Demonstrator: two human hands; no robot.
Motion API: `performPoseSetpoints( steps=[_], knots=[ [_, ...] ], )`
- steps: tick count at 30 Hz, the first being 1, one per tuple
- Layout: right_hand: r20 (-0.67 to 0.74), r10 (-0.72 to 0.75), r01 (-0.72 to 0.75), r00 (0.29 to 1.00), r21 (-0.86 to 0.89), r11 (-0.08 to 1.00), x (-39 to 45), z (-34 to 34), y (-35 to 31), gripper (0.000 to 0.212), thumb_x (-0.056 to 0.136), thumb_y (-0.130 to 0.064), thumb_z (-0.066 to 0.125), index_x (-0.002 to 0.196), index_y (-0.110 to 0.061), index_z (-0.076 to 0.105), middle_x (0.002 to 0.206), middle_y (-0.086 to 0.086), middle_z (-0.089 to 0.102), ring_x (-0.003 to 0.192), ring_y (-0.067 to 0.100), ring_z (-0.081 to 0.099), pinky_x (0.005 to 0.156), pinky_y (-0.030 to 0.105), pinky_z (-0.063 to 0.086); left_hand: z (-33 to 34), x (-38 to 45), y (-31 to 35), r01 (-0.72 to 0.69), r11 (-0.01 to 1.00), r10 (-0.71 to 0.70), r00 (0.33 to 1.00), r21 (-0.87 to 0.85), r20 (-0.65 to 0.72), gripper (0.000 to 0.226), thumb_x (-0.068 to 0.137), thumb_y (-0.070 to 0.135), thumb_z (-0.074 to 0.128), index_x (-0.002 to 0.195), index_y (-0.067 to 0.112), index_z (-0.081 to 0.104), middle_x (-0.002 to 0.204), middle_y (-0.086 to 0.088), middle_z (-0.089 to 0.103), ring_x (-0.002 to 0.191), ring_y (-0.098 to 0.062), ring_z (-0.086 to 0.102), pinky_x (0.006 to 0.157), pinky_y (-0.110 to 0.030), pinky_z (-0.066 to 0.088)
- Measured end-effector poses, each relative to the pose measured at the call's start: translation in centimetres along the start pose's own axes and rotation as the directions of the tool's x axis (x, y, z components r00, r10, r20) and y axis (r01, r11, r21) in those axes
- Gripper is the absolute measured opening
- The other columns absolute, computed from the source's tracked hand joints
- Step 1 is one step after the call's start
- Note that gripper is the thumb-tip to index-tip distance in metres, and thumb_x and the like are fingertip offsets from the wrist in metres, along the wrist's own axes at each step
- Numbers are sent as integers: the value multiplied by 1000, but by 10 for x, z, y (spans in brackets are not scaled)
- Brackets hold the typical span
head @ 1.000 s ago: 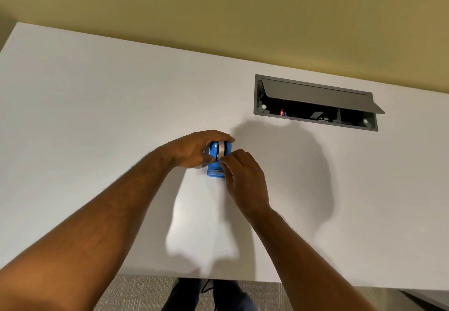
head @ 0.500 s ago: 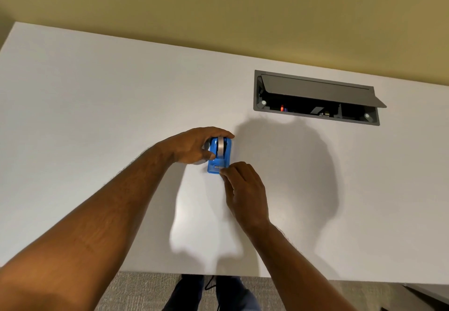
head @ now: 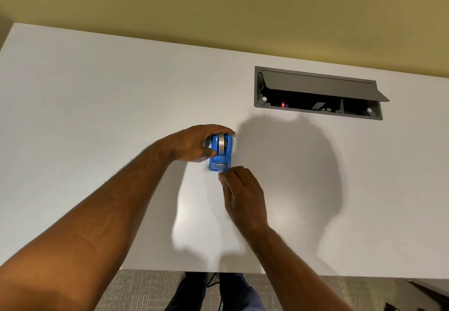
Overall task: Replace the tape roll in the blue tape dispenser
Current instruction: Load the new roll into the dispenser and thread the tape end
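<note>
Gripping blue tape dispenser (head: 220, 158) with left hand (head: 194, 144), right hand (head: 244, 195) beside cutter

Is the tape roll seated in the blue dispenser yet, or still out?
In. The grey tape roll sits in the blue dispenser, which the left hand grips.
</note>
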State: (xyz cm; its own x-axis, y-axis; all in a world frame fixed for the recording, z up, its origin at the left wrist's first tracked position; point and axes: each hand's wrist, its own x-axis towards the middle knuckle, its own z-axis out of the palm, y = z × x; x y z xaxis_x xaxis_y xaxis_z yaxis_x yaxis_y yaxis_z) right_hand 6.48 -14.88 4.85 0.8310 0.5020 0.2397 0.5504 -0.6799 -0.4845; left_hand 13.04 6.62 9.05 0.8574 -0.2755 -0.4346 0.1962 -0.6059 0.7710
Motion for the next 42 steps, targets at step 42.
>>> performPoseSetpoints(
  steps=[42],
  knots=[
    [347,-177,285,921,-291,913,-12,7,42,76,79,-2,70,148,-15,41,127,13,56,108,30,54,95,42,49,5,6,-12,-49,999,49,999,-15,-17,62,92,1,69,146,22,48,145,0,55,131,-19,52,113,-46,46]
  ],
)
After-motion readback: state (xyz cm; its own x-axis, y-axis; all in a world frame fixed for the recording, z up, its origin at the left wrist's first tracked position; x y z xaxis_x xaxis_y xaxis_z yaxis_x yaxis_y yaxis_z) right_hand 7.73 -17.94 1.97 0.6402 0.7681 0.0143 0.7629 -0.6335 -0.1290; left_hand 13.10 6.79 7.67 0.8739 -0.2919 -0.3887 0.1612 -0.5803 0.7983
